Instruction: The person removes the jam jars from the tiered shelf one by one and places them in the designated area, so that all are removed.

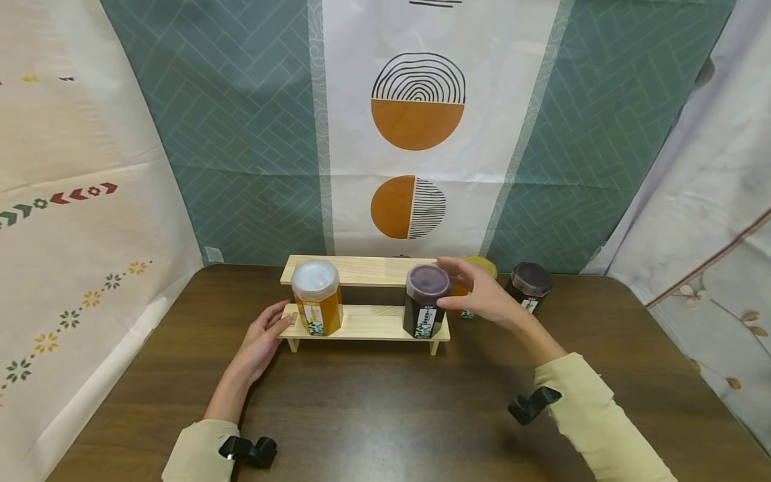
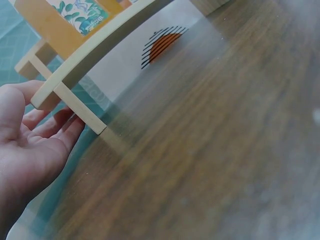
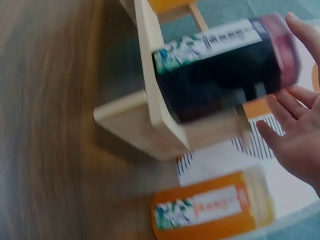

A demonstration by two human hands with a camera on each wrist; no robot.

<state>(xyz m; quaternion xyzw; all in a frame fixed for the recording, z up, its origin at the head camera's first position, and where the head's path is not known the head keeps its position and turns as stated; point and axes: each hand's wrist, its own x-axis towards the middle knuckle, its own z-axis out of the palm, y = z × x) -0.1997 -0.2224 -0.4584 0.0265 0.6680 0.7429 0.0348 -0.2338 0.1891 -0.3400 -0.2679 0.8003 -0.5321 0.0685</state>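
Note:
A two-tier wooden shelf point(image 1: 367, 325) stands on the table. My left hand point(image 1: 260, 341) grips its left end, the thumb on the lower board and the fingers around the edge. On the lower tier, an amber jar with a whitish lid point(image 1: 325, 309) sits near that hand. Toward the right end stands a dark jar with a purplish lid point(image 1: 421, 314). My right hand point(image 1: 484, 294) is beside this lid, its spread fingers and thumb reaching to the rim. In the right wrist view the dark jar point(image 3: 220, 75) stands on the board, with the fingertips right by its lid.
Behind the right hand is an amber jar with a yellow lid point(image 1: 484, 266), partly hidden in the head view. Farther right stands another dark jar point(image 1: 530, 284). A patterned cloth point(image 1: 259, 134) hangs behind the brown wooden table point(image 1: 373, 415).

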